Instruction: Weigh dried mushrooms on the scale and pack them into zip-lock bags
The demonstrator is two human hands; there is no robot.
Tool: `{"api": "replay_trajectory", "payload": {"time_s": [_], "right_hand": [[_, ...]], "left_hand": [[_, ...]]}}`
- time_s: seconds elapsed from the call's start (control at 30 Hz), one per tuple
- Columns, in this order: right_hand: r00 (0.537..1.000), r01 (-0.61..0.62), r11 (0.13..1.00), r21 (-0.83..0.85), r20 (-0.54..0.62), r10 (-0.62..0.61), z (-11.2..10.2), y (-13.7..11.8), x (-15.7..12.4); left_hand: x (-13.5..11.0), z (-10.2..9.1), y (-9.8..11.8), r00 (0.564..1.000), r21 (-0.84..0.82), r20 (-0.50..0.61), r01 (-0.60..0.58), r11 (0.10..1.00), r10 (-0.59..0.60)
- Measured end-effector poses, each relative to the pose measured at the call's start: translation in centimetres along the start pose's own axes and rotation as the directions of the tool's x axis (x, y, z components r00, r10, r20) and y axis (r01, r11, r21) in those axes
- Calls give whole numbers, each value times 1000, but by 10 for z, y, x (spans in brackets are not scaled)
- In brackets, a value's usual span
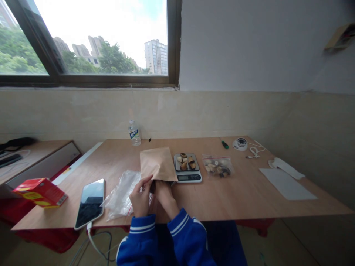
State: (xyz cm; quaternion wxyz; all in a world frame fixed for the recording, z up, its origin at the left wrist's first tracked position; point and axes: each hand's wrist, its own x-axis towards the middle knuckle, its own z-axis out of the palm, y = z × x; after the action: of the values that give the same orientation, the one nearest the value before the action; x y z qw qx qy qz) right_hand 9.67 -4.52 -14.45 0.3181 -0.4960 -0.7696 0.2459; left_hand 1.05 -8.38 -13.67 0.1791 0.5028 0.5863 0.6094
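Brown paper envelope [158, 163] is held at its near edge, body lying away from the grip toward the wall, long axis running fore-and-aft. Left hand [141, 197] is pinched on the near-left corner; right hand [165, 194] is pressed at the mouth, fingers seemingly inside, closure hard to judge. Both hands equally near. Just right of the grip: scale [188, 168], its pan holding brown pieces. Further right: zip bag [217, 167] with similar pieces. Left of the grip: empty plastic bags [120, 194], then phone [90, 202].
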Motion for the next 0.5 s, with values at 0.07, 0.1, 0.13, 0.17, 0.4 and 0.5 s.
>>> {"api": "replay_trajectory", "payload": {"time_s": [0.07, 0.1, 0.13, 0.17, 0.4, 0.5], "right_hand": [[999, -31, 999, 18, -5, 31, -5, -4, -5], [998, -58, 998, 35, -7, 58, -8, -7, -9], [997, -77, 995, 64, -12, 78, -11, -9, -14], [996, -88, 991, 97, -18, 91, -15, -12, -20], [1000, 2, 945, 327, 2, -3, -61, -18, -60], [1000, -1, 932, 361, -22, 9, -81, -18, -68]], "left_hand": [[0, -1, -1, 1000, 9, 1, -7, 1000, 7], [0, -1, -2, 1000, 11, 2, -6, 1000, 6], [1, -1, -2, 1000, 10, 2, -2, 1000, 2], [1, -2, -2, 1000, 9, 0, 4, 1000, -4], [1, -2, 0, 999, 9, -10, 39, 999, -39], [0, 1, 1, 999, -9, -24, 31, 999, -31]]}}
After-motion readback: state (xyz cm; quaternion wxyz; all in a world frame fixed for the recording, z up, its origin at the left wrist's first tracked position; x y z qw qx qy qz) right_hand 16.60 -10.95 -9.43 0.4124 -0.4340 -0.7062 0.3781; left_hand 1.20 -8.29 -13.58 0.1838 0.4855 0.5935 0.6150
